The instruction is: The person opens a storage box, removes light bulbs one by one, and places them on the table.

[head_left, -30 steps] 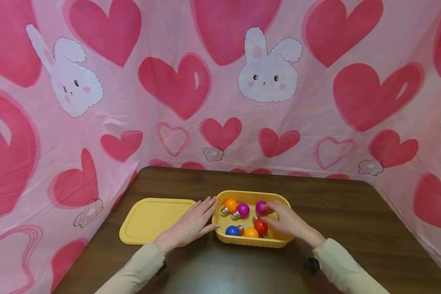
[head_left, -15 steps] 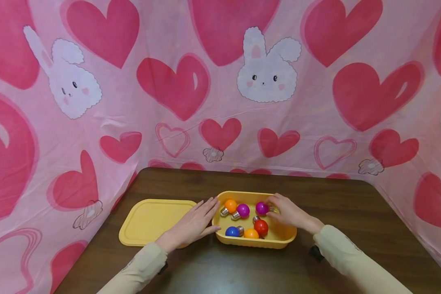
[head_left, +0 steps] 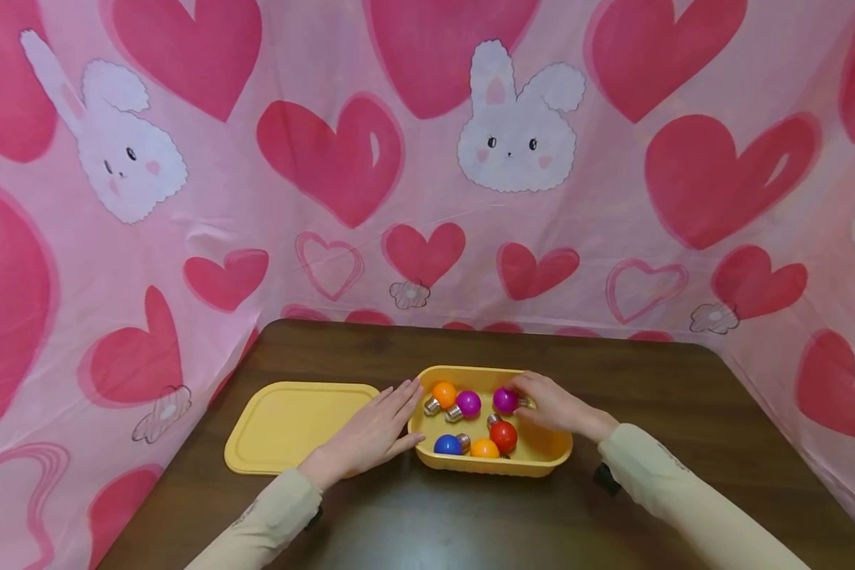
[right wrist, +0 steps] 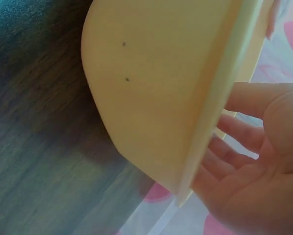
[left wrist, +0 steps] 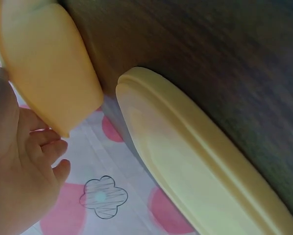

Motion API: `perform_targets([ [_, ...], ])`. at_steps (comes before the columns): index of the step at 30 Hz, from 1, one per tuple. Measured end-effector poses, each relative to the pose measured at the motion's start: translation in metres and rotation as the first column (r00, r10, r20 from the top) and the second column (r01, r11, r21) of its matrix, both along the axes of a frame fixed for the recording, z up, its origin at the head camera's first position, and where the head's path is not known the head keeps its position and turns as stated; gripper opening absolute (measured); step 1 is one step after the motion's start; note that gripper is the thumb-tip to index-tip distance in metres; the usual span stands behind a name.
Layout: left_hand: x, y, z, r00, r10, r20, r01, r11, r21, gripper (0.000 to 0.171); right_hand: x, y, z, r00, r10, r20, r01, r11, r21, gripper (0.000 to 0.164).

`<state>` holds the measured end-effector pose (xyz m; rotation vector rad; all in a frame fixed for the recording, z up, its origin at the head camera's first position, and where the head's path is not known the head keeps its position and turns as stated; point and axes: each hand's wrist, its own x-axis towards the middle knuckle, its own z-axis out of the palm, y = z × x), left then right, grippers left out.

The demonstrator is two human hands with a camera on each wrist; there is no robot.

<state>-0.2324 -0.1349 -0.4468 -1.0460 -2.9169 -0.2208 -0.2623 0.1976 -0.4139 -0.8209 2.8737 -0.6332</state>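
A yellow plastic box (head_left: 495,467) holds several small round light bulbs with metal screw bases. My left hand (head_left: 370,427) lies at the box's left end, fingers straight along the rim and thumb at its front corner. My right hand (head_left: 556,408) reaches over the right end. Its fingers and thumb curl round a purple bulb (head_left: 504,400) whose metal base points right between them. Below it lies a red bulb (head_left: 503,437). In the right wrist view the box wall (right wrist: 151,88) hides the fingertips and the bulb.
Left of the box, a yellow lid (head_left: 285,427) lies flat on the dark wooden table (head_left: 392,522), partly behind my left hand. A second purple bulb (head_left: 469,404), orange bulbs (head_left: 444,394) and a blue bulb (head_left: 447,445) lie inside. Behind hangs a pink heart-print cloth (head_left: 427,198).
My right hand has drawn back from above the red bulb toward the box's right end and now sits round the purple bulb's base. The left hand stays at the rim. The head view has shifted slightly.
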Motion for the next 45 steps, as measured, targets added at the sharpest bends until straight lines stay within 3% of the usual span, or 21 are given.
perform_targets([
  [12, 0.001, 0.001, 0.008, 1.0, 0.007, 0.025, -0.007, 1.0, -0.003, 0.078, -0.001, -0.002, 0.006, 0.997, -0.083, 0.005, 0.082, 0.994, 0.07, 0.028],
  [21, 0.002, 0.0, 0.007, 0.999, 0.008, 0.032, -0.008, 1.0, -0.014, 0.079, -0.003, -0.005, 0.002, 0.993, -0.038, 0.111, 0.038, 0.999, 0.001, 0.027],
  [29, 0.004, 0.0, 0.005, 0.999, 0.015, 0.052, -0.015, 1.0, -0.006, 0.078, 0.0, -0.007, -0.001, 0.996, 0.007, 0.094, -0.009, 1.0, 0.021, 0.033],
  [36, 0.005, -0.001, 0.003, 0.998, 0.021, 0.062, -0.021, 1.0, 0.005, 0.078, 0.005, -0.01, -0.001, 0.993, -0.039, 0.109, 0.034, 0.998, 0.047, 0.03],
  [45, 0.005, -0.001, 0.002, 0.997, 0.024, 0.067, -0.025, 1.0, 0.012, 0.078, 0.008, -0.01, 0.002, 0.989, -0.083, 0.12, 0.086, 0.996, -0.018, 0.031],
])
